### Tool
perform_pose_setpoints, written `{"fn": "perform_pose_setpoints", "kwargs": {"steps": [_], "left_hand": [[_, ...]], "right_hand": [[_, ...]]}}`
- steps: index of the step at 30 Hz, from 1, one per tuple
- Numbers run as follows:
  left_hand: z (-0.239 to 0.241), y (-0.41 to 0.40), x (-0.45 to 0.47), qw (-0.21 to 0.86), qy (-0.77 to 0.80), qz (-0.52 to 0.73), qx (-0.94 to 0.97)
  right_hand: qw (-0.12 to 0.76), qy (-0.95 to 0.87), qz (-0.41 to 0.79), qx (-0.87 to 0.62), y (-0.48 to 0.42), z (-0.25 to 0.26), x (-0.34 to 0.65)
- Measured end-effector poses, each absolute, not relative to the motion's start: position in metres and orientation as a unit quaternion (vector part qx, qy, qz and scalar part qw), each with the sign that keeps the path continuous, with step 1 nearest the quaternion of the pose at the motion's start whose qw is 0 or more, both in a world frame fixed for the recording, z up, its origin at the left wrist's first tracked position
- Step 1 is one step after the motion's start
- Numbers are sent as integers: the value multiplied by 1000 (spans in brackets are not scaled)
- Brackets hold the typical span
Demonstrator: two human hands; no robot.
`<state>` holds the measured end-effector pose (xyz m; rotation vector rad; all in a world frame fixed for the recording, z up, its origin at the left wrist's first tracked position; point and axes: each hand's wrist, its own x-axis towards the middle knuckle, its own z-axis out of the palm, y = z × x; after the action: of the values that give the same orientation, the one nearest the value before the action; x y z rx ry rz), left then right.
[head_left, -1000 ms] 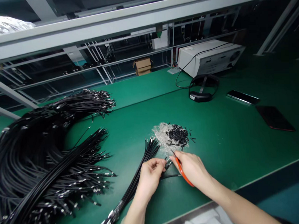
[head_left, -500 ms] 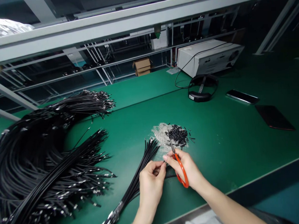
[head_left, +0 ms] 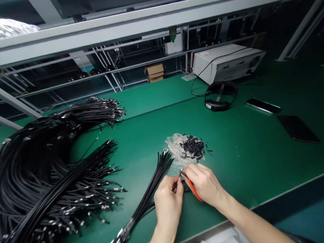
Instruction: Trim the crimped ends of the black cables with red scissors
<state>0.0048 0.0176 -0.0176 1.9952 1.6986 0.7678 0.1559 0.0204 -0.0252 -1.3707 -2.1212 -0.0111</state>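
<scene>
My left hand [head_left: 168,202] pinches the end of a thin black cable [head_left: 177,185] near the table's front edge. My right hand [head_left: 204,184] is closed round small orange-handled scissors [head_left: 193,191], whose tip meets the cable end between the two hands. Just beyond them a pile of short black tube pieces [head_left: 192,147] lies on a patch of whitish fibre scraps [head_left: 176,145]. A straight bundle of black cables [head_left: 151,189] runs from that pile toward me, to the left of my left hand.
A large coiled heap of black cables with metal ends [head_left: 46,168] fills the left of the green table [head_left: 245,150]. At the back right are a white machine [head_left: 226,64], a black headset [head_left: 220,94], a phone [head_left: 262,105] and a dark tablet [head_left: 297,128].
My right hand has tipped the scissors down from upright, and both hands have closed in together on the cable end, slightly toward me.
</scene>
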Motion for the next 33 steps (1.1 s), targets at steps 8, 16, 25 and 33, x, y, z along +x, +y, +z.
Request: {"fn": "perform_pose_setpoints", "kwargs": {"steps": [8,16,25,33], "left_hand": [[-13,29,4,365,638,303,607],[-11,28,4,374,648,282,600],[-10,28,5,357,652,269,612],[-10,27,5,354,644,271,622]], "right_hand": [[154,-783,-21,-603,8,-24,167],[99,-790,-11,-605,14,-24,154],[105,-802,-35,-586,16,-22,159],[107,-803,26,-585,17,-16,162]]}}
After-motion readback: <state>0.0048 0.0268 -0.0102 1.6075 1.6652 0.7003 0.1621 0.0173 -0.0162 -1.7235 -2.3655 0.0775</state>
